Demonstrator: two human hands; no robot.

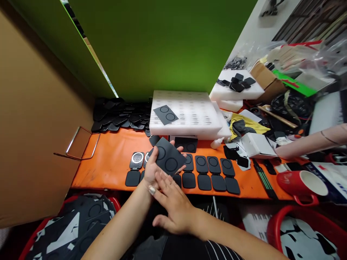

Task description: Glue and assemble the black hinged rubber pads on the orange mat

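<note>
Above the near edge of your orange-covered desk (pixel 108 162), at its middle, your left hand (pixel 151 169) holds a dark grey square sheet with two ring outlines (pixel 168 159). Your right hand (pixel 175 204) is open, fingers extended and touching the left palm; a whitish patch (pixel 151 189) where they meet is too small to identify. The sheet and your hands hide part of the two rows of small black square hinged pieces (pixel 201 164) along the near edge, including one of the white mesh discs (pixel 137 159) at the left end.

Behind them, a white foam block (pixel 187 124) carries another grey ringed sheet (pixel 166 115) near its left edge and hides the desk's far edge there. Black flat pieces (pixel 116 115) are heaped at the far left corner, too overlapped to count. A red mug (pixel 290 182) sits near the near right corner. The picture cuts off two red basins (pixel 273 224) of scraps below, and a pinkish-beige cylindrical form (pixel 317 139) on your right, unclear in kind. A green panel (pixel 162 47) rises behind the desk, with brown cardboard (pixel 38 108) on your left.
</note>
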